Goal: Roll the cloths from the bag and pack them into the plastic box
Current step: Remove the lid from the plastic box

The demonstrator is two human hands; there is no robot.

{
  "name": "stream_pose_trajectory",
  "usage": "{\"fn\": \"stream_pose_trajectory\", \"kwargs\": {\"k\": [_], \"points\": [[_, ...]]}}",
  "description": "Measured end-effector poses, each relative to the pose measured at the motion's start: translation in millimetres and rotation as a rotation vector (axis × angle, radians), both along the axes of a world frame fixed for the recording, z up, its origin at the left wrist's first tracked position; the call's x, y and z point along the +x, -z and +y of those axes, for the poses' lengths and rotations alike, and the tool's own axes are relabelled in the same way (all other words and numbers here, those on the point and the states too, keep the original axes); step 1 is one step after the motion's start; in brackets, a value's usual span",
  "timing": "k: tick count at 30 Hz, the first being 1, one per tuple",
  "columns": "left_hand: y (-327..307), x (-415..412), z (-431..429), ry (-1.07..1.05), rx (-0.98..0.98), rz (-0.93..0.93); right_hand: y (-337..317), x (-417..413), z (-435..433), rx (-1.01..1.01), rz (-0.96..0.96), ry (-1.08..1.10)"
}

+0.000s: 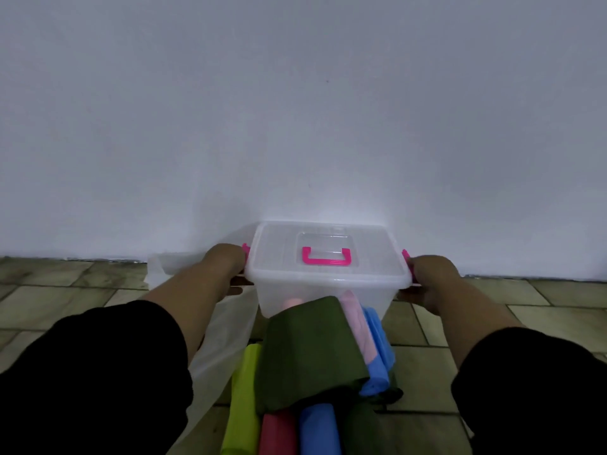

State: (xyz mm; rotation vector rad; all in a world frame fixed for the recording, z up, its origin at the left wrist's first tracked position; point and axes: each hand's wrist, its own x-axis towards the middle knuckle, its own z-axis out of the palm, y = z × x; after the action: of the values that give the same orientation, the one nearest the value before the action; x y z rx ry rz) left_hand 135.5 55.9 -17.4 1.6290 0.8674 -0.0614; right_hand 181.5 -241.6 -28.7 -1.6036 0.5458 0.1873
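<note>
A: What is being seen at the left?

B: A translucent plastic bag [226, 326] is being draped over the tiled floor [65, 290], beside the wall [295, 110]. The left hand [226, 262] is being closed around the left end of the plastic box [328, 290], at its pink left latch [245, 248].

A: And in the middle?

B: The box is being kept lidded; a pink handle [326, 256] is being shown on the lid [328, 244]. Folded cloths, an olive cloth [308, 349], a pink cloth [356, 320] and a light blue cloth [377, 349], are being piled in front of it. Nearer, lime [243, 399], red [277, 433] and blue [320, 431] rolls are being laid side by side.

A: At the right?

B: The right end is being gripped by the right hand [430, 277], at the right latch [406, 256].
</note>
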Motion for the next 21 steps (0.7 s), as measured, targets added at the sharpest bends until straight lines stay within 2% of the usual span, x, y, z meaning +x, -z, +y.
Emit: {"fn": "stream_pose_trajectory", "kwargs": {"k": [1,2,4,6,8,10,12,16,21], "points": [[0.5,0.6,1.5,0.011,0.027,-0.003,2.2,-1.7,-2.0,0.032,0.013,-0.002],[-0.5,0.5,2.6,0.033,0.102,-0.025,4.4,-1.6,-4.6,-0.04,-0.026,-0.017],[-6.5,-0.2,4.6,0.101,0.352,-0.091,5.5,0.9,-9.4,-0.418,-0.257,-0.032],[-10.8,-7.7,3.7,0.145,0.546,-0.167,-1.9,-5.2,-9.9,-0.732,-0.598,-0.078],[-6.2,-21.5,-0.3,0.153,0.547,-0.215,-9.7,-17.1,-5.0,-0.89,-0.776,-0.373],[3.5,-38.3,-9.3,0.168,0.518,-0.239,-9.2,-27.3,1.7,-1.108,-0.725,-0.676],[17.0,-49.6,-19.9,0.199,0.418,-0.304,-7.7,-30.3,5.9,-1.259,-0.697,-0.748],[33.9,-55.5,-34.7,0.186,0.18,-0.487,-20.6,-29.1,10.5,-1.241,-0.671,-0.753],[41.4,-45.1,-40.6,0.095,0.248,-0.438,-59.0,-30.6,10.6,-1.1,-0.722,-0.646]]}}
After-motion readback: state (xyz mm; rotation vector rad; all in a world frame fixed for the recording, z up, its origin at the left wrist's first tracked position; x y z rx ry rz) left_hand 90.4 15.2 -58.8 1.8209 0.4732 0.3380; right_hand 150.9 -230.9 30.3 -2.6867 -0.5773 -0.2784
